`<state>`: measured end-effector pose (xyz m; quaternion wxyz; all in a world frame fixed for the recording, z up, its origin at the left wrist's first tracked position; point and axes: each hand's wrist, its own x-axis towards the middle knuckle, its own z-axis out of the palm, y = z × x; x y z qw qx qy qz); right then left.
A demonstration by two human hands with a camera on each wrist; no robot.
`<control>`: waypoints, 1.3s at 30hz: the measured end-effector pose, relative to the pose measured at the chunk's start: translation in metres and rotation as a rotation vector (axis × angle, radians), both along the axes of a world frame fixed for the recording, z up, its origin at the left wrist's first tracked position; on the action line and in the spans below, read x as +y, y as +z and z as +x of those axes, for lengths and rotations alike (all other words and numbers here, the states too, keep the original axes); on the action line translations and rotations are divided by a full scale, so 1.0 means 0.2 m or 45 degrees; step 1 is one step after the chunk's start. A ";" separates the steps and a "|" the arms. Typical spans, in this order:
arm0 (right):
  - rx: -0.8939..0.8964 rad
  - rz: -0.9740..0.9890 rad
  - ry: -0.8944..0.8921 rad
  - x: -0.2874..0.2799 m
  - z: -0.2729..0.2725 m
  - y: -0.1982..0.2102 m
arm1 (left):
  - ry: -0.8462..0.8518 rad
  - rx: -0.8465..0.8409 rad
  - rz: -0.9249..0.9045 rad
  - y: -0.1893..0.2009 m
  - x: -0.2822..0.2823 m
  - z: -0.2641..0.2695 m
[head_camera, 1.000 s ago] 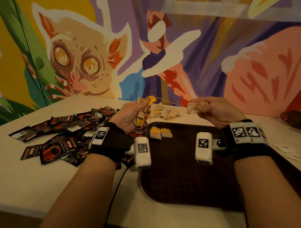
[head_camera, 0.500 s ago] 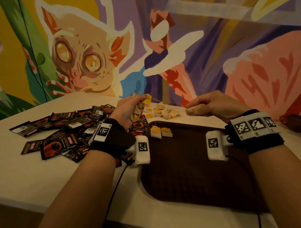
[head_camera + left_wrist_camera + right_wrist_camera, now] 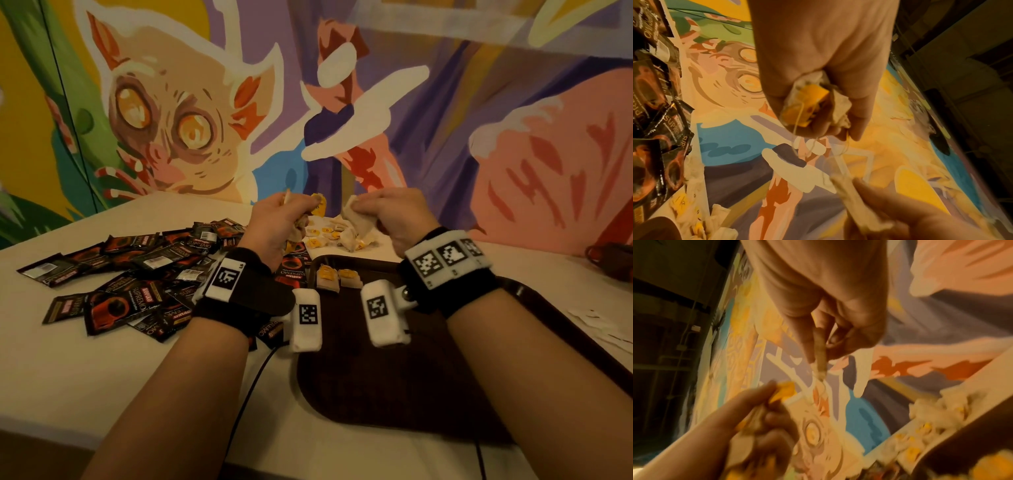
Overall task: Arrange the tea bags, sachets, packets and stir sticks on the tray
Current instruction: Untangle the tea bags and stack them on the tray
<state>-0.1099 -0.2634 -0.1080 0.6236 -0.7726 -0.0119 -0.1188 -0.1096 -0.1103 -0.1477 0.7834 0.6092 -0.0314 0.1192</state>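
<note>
Left hand (image 3: pixel 274 226) fist hides most of its clutched tea bags (image 3: pixel 807 104); right hand (image 3: pixel 390 214) pinches one tea bag (image 3: pixel 820 353), long axis toward 6 o'clock in the blurred right wrist view.

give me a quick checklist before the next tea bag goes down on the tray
1. Right hand has one tea bag pinched: ok.
2. Left hand holds its bunch of tea bags firmly: ok.
3. Strings free between the two hands: cannot tell; loose loops hang below the left hand.
4. Bare space on the tray beside the two tea bags already placed: ok.
5. Coffee sachets kept off the tray: not ok; one at the left rim may overlap it.
</note>
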 end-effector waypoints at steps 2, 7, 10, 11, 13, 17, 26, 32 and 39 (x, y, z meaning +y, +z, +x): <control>-0.049 0.081 0.028 0.07 0.01 -0.03 | 0.010 -0.026 0.029 0.00 -0.01 0.00; -0.144 0.235 0.093 0.18 -0.01 -0.08 | 0.052 -0.076 0.043 0.00 -0.01 0.00; -0.215 0.232 0.044 0.20 -0.01 -0.09 | 0.025 -0.085 0.044 -0.01 0.00 -0.01; -0.237 0.219 0.019 0.20 0.00 -0.10 | 0.013 -0.087 0.040 -0.01 0.00 -0.01; -0.275 0.190 -0.030 0.19 0.00 -0.10 | -0.008 -0.092 0.025 0.00 -0.01 -0.02; -0.232 0.178 0.010 0.18 0.00 -0.11 | -0.056 -0.086 0.006 0.00 -0.01 -0.02; -0.068 0.325 0.144 0.14 0.01 -0.10 | -0.081 -0.084 -0.002 0.00 -0.02 -0.02; 0.083 0.418 0.207 0.09 0.03 -0.12 | -0.069 0.022 0.093 -0.03 0.00 0.01; 0.176 0.359 0.243 0.06 0.01 -0.11 | -0.111 0.052 0.191 -0.03 -0.02 0.01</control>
